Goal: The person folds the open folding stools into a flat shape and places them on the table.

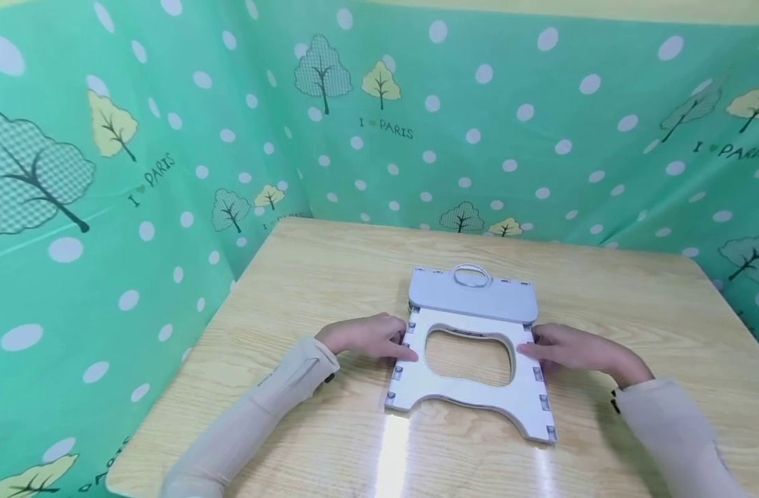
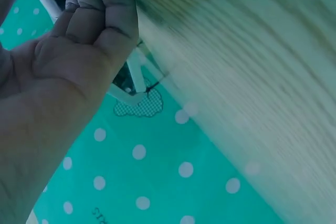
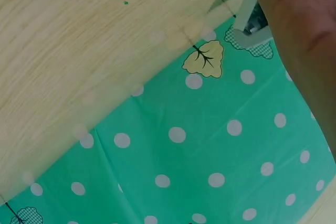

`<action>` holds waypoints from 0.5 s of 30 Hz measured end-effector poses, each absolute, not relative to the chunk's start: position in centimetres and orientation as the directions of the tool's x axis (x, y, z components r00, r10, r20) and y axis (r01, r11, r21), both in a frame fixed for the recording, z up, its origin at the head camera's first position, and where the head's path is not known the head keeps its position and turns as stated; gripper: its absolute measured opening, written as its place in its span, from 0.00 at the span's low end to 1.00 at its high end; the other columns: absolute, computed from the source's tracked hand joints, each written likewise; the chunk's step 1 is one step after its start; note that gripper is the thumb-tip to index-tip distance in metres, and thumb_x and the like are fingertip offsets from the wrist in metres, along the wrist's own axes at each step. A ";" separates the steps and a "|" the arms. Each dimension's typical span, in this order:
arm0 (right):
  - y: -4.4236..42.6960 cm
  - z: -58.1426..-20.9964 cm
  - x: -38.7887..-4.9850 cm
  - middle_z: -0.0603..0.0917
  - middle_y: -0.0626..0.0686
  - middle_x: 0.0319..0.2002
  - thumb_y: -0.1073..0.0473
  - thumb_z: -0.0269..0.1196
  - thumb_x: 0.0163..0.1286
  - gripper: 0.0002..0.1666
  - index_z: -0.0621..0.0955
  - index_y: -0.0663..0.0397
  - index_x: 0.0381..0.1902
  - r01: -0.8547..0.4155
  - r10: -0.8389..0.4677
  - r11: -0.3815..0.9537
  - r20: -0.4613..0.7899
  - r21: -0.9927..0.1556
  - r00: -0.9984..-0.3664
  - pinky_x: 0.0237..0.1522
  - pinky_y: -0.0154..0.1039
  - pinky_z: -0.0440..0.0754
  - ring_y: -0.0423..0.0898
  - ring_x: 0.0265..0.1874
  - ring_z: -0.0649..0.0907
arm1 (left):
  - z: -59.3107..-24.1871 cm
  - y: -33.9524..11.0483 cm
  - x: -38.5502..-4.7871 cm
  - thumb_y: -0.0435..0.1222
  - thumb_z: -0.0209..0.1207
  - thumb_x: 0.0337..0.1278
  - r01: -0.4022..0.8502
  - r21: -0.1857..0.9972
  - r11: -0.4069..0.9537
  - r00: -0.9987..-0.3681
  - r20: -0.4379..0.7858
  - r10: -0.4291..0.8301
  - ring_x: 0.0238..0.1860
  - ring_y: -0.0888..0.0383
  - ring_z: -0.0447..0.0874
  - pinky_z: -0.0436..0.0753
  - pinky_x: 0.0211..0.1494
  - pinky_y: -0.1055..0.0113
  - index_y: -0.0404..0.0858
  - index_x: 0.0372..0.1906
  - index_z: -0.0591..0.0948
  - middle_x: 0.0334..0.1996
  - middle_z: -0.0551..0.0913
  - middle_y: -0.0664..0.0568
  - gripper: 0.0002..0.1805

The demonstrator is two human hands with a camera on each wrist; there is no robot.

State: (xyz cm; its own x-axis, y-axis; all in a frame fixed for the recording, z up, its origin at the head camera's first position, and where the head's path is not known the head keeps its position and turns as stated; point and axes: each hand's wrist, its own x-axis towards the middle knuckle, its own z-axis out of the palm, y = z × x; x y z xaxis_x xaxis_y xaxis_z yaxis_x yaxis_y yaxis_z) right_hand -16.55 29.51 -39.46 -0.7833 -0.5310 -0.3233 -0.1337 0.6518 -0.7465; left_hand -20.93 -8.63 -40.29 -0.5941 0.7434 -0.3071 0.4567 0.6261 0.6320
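A white and grey folding step stool point(image 1: 472, 304) is at the table's middle, its grey top panel toward the back wall and its white leg panel point(image 1: 410, 387) toward me. A loop handle point(image 1: 470, 275) shows at the far edge. My left hand point(image 1: 373, 337) grips the left side, thumb on the white panel, fingers partly hidden beneath. My right hand point(image 1: 569, 346) holds the opposite side likewise. In the left wrist view, curled fingers of the left hand point(image 2: 84, 45) hide most of the stool point(image 2: 136, 74). The right wrist view shows a corner of the stool point(image 3: 245, 30) beside the right hand point(image 3: 310, 19).
A light wood-grain table point(image 1: 304, 277) spreads beneath the stool and hands. Green dotted cloth point(image 1: 510, 138) printed with trees hangs along the back and left sides. Bright light reflections point(image 1: 391, 449) lie on the wood in front of the stool.
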 end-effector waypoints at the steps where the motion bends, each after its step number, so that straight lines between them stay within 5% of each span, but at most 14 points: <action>1: 29.5 -39.5 -16.5 0.80 0.51 0.28 0.51 0.56 0.78 0.16 0.75 0.62 0.41 -0.119 -0.536 0.644 -0.335 -0.755 -0.775 0.29 0.38 0.79 0.47 0.27 0.80 | -40.2 -8.6 -20.9 0.51 0.63 0.64 0.457 0.627 0.630 -0.594 -0.312 0.742 0.20 0.65 0.71 0.71 0.26 0.73 0.43 0.29 0.75 0.20 0.77 0.55 0.18; 9: 29.4 -38.9 -16.5 0.82 0.52 0.26 0.51 0.56 0.77 0.17 0.78 0.61 0.39 -0.117 -0.547 0.665 -0.375 -0.738 -0.749 0.28 0.40 0.81 0.49 0.25 0.84 | -40.0 -8.6 -20.5 0.56 0.63 0.61 0.443 0.602 0.665 -0.601 -0.351 0.718 0.22 0.64 0.70 0.72 0.27 0.71 0.44 0.31 0.76 0.22 0.78 0.56 0.20; 12: 29.1 -38.3 -16.4 0.82 0.50 0.25 0.49 0.59 0.75 0.18 0.80 0.60 0.35 -0.170 -0.499 0.732 -0.350 -0.660 -0.793 0.28 0.40 0.81 0.47 0.25 0.83 | -40.1 -9.0 -20.4 0.57 0.63 0.61 0.462 0.575 0.675 -0.629 -0.324 0.707 0.22 0.64 0.70 0.72 0.27 0.71 0.45 0.31 0.76 0.22 0.77 0.57 0.20; 15: 29.2 -37.2 -16.0 0.83 0.49 0.26 0.49 0.61 0.73 0.19 0.83 0.61 0.37 -0.218 -0.410 0.816 -0.269 -0.536 -0.872 0.29 0.41 0.80 0.45 0.26 0.82 | -40.2 -9.4 -20.2 0.58 0.60 0.63 0.518 0.516 0.682 -0.718 -0.172 0.675 0.25 0.64 0.70 0.73 0.29 0.70 0.46 0.32 0.76 0.25 0.76 0.58 0.20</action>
State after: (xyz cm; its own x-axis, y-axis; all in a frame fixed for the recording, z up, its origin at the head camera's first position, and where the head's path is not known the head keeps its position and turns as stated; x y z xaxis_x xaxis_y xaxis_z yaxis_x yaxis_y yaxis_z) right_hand -15.99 29.18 -37.18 -0.8717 -0.4097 -0.2690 -0.2179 0.8156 -0.5360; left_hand -20.23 -9.42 -40.15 -0.7175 0.6748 -0.1723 0.5180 0.6825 0.5156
